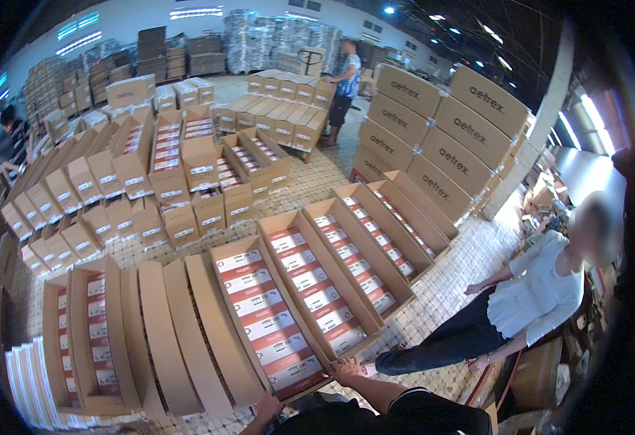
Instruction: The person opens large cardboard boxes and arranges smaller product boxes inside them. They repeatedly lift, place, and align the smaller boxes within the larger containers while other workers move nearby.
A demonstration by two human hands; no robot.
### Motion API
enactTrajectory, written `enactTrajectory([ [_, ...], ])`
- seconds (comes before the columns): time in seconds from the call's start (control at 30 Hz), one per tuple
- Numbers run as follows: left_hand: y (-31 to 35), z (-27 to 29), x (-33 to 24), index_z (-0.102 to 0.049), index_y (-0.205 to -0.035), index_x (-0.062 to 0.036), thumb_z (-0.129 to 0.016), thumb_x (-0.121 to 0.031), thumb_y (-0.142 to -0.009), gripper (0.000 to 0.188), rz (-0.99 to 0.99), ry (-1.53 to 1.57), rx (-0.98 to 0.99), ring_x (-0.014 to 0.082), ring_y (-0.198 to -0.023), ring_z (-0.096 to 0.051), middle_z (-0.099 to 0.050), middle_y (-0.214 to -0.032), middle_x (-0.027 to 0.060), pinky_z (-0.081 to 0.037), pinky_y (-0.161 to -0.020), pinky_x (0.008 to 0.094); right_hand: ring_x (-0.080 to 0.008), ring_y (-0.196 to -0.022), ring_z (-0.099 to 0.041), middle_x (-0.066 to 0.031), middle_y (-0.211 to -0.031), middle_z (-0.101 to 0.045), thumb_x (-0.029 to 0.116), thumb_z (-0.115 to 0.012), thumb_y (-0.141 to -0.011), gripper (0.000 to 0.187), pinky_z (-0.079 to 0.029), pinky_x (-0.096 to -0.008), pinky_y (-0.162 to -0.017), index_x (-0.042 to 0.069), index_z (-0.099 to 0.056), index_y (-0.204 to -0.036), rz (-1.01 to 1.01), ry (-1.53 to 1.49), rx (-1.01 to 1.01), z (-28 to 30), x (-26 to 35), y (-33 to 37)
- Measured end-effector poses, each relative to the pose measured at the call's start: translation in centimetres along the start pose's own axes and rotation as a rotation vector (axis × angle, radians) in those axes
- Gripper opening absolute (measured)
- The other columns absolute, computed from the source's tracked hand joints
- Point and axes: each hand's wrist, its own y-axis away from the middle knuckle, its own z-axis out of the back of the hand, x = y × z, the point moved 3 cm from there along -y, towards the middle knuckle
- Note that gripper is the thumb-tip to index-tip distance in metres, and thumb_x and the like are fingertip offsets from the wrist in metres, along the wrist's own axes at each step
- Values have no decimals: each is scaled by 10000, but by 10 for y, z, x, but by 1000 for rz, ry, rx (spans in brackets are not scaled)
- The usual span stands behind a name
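Note:
A long open carton full of red-and-white shoe boxes lies directly in front of me. My left hand is closed at its near left corner. At the near right corner, my right hand has its fingers bent over the cardboard edge. To the right, touching or almost touching it, is a second open carton with the same kind of boxes in one row. On the left are cartons with long flaps folded over.
A person in a white top stands close on my right. Sealed cartons are stacked beyond the row. Across the tiled floor stand many more cartons. Another person is beside a loaded pallet, and one more is far left.

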Motion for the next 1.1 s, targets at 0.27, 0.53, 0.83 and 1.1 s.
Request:
enactTrajectory([
  [0.27, 2, -2, 3, -492, -1215, -64, -668, -449, -719, 653, 109, -29, -26, 393, -1024, -590, -611, -1089, 233, -471, -863, 461, -268, -1290, -357, -127, -1324, -468, 543, -485, -869, 640, -205, -508, -1068, 149, -377, -1361, -10, -75, 68, 5, -4, -7],
  [0.53, -8, -12, 2, -474, -1214, -13, -636, -513, -737, 709, 147, 122, -55, 389, -1074, -571, -601, -1110, 254, -473, -881, 470, -403, -1264, -353, -226, -1424, -288, 363, -634, -778, 717, -310, -500, -1025, 246, -318, -1412, 123, -242, -340, -11, 8, -7],
  [0.83, -44, -79, 53, -387, -1288, -6, -584, -385, -821, 633, 134, 159, -46, 390, -1084, -564, -565, -1157, 279, -455, -906, 461, -448, -1078, -498, -236, -1346, -391, 233, -531, -837, 601, -424, -524, -868, 208, -331, -1403, 148, -641, -272, 14, 9, -68],
  [1.1, -48, -83, 31, -456, -1239, -19, -544, -405, -854, 552, 534, 193, -9, 404, -1073, -571, -597, -1130, 246, -451, -909, 495, -461, -1119, -441, -288, -1344, -331, 159, -535, -803, 726, -382, -499, -929, 121, -209, -1450, 250, -251, -483, 10, 21, -59],
])
